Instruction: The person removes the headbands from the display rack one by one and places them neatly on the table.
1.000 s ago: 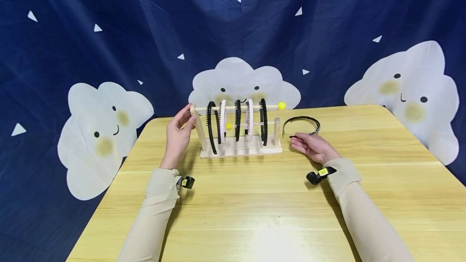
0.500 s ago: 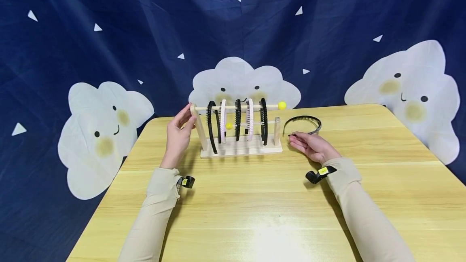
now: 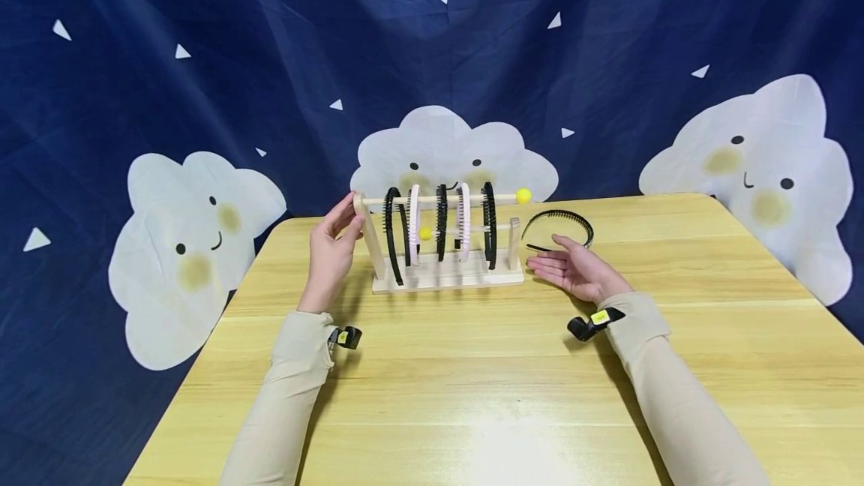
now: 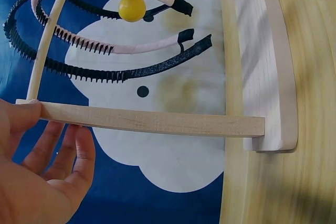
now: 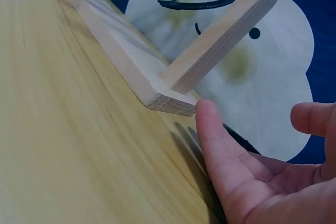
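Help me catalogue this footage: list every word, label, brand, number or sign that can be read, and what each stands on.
No text can be read.
Right wrist's yellow label, on a black device: marks too small and blurred to read.
Left wrist's yellow label, on another black device: too small to read.
Wooden rack and headbands: no lettering visible.

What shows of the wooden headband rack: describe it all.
The wooden headband rack stands upright on the table: pale wood, flat base, tall post and short post, each bearing a rod tipped with a yellow ball. Three black headbands and two pink headbands hang over the upper rod. The left hand holds the tall post's top.
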A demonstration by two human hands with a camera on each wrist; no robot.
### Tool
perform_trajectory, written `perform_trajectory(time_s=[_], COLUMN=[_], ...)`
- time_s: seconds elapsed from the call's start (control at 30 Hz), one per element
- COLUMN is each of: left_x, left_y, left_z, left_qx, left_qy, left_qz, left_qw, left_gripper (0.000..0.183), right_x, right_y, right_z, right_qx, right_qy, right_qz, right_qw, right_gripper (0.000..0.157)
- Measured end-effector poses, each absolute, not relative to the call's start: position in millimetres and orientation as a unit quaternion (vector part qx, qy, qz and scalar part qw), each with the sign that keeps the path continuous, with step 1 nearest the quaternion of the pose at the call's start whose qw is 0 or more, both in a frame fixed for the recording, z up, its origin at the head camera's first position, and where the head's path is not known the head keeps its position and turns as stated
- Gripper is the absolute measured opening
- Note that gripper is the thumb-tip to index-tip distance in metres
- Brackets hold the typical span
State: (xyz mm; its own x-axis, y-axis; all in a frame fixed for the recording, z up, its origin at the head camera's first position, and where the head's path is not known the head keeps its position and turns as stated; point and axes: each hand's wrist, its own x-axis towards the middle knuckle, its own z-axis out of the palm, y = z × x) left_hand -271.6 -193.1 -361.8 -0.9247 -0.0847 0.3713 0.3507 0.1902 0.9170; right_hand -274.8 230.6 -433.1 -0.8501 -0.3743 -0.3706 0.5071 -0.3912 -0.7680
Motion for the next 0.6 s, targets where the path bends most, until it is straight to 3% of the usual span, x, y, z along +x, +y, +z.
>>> perform_trajectory(time_s=[0.27,0.43,0.6], left_x=[-273.1,-273.2,-272.8], left_y=[-194.5,-194.4,-194.3], left_z=[-362.9,-363.1,-362.8], left_qx=[-0.09,-0.088,-0.085], left_qy=[-0.754,-0.753,-0.756], left_qz=[-0.628,-0.63,-0.627], left_qw=[0.17,0.169,0.17], left_gripper=[0.049,0.048,0.047], right_x=[-273.4,-269.7,-266.5], right_y=[241.4,255.8,269.0], right_z=[-419.8,-407.6,-403.4], right_qx=[0.053,0.051,0.106], right_qy=[0.529,0.591,0.598], right_qz=[-0.81,-0.784,-0.784], right_qw=[0.248,0.182,0.128], right_gripper=[0.076,0.076,0.069])
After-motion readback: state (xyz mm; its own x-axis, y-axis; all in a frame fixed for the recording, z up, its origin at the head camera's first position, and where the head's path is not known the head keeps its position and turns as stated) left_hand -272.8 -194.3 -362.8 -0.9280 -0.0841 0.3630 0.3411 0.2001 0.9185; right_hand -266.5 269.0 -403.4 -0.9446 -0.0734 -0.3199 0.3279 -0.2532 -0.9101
